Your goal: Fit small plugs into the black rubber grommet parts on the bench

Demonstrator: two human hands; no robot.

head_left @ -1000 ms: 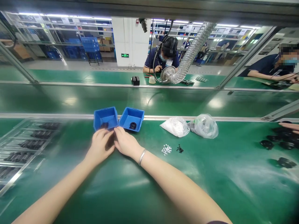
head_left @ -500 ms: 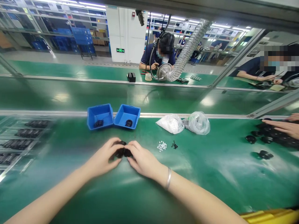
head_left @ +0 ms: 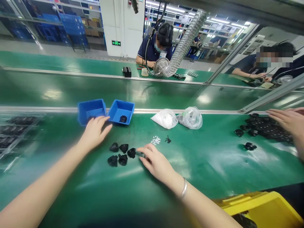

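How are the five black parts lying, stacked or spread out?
Spread out: the black plastic parts lie in one layer on the tabletop, none stacked; the rightmost is nearest your right hand.

The green bench carries blue bins, plastic bags, black parts and white pieces.

A green sign is mounted on the white pillar. It shows a running figure between arrows pointing left and right.
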